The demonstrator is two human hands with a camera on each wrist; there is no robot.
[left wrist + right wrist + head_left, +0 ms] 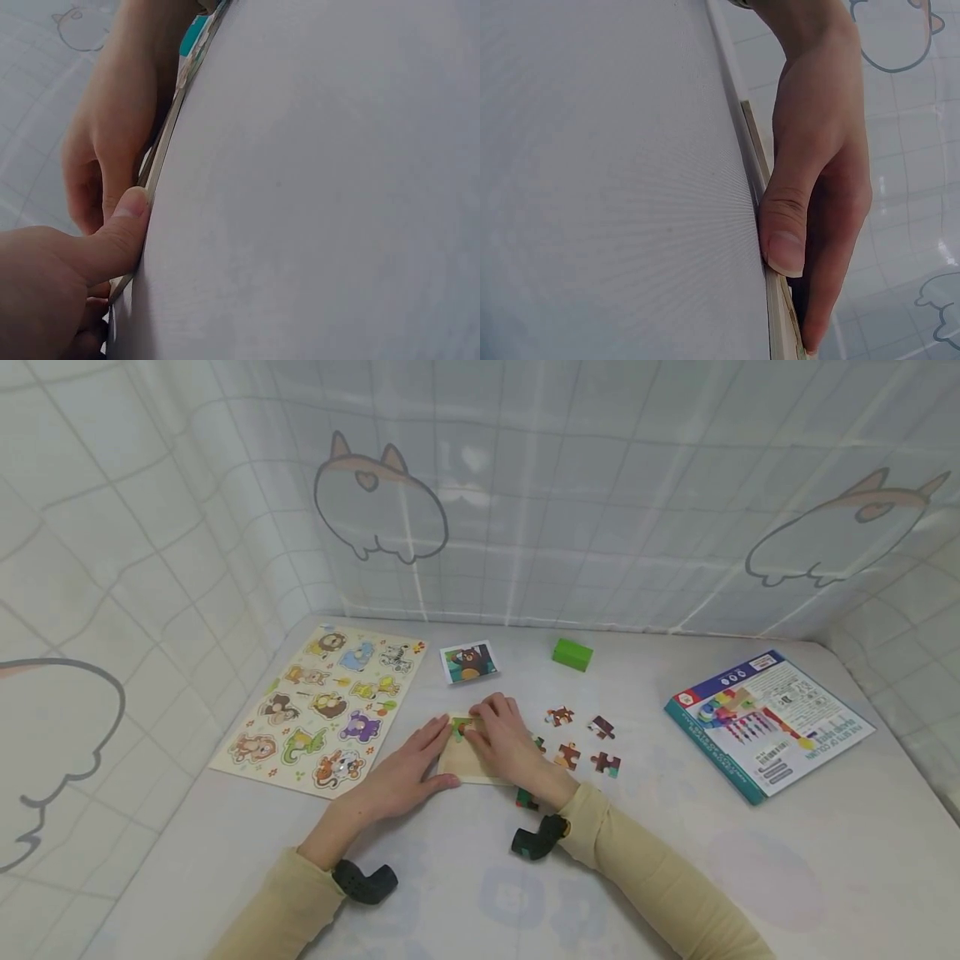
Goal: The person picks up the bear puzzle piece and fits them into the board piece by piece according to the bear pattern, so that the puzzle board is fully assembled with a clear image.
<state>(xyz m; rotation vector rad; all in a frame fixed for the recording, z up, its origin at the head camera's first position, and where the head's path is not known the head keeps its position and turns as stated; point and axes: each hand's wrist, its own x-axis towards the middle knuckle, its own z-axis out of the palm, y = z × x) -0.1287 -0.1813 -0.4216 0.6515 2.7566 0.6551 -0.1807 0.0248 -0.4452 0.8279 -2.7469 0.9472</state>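
Between both hands, pale wooden board

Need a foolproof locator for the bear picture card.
On the white table, find the big animal board at left. Just right of its far end lies a small white-bordered card. It shows a brown bear in one uncut picture, unlike the loose puzzle pieces, while the block to its right is plain green.

White table, lots on it

There's an animal board over on the left, a bear card and green block toward the back, a small pale board mid-table, loose jigsaw pieces beside it, flat box off right.
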